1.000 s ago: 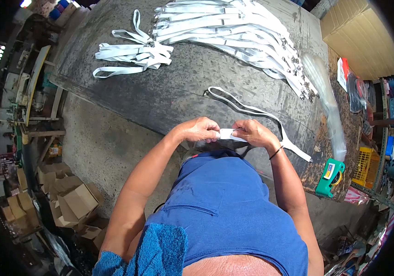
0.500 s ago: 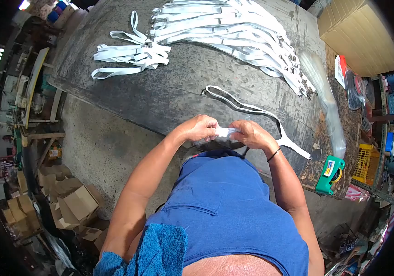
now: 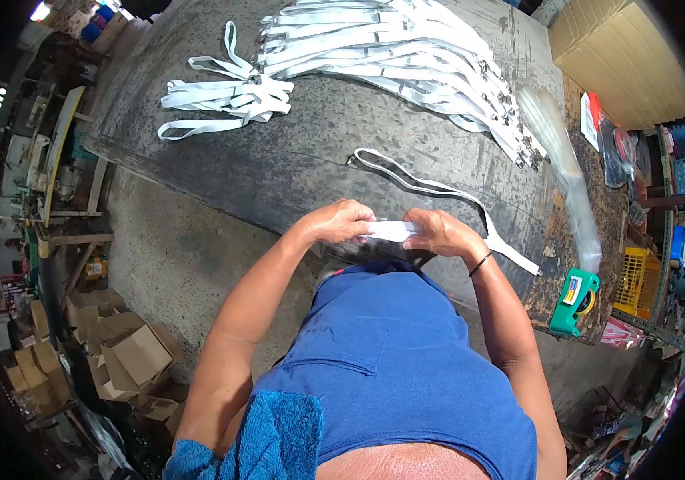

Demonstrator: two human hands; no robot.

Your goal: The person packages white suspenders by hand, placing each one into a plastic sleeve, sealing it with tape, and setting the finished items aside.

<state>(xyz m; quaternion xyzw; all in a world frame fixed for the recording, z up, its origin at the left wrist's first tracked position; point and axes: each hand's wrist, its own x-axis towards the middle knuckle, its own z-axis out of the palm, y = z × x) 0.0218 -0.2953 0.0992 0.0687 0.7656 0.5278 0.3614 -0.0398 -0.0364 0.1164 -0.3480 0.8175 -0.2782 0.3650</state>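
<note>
A short stretch of flat white strap (image 3: 391, 230) is held level between my two hands, just in front of my body at the table edge. My left hand (image 3: 341, 222) pinches its left end, fingers closed. The closed fingers of my right hand (image 3: 441, 233) grip the other end; the rest of the strap is hidden in the hands. Beyond them a single white lanyard (image 3: 430, 186) lies looped on the dark table (image 3: 294, 172), its flat end running out to the right past my right wrist.
Many white lanyards (image 3: 406, 60) with metal clips lie at the back, beside a smaller bundle (image 3: 226, 96). To the right are clear plastic sleeves (image 3: 570, 184), a green tape dispenser (image 3: 573, 304) and a cardboard box (image 3: 626, 64). Opened cartons (image 3: 138, 352) lie on the floor at left.
My hands have moved slightly apart, so more of the white strap shows between them. The lanyards on the table lie as before.
</note>
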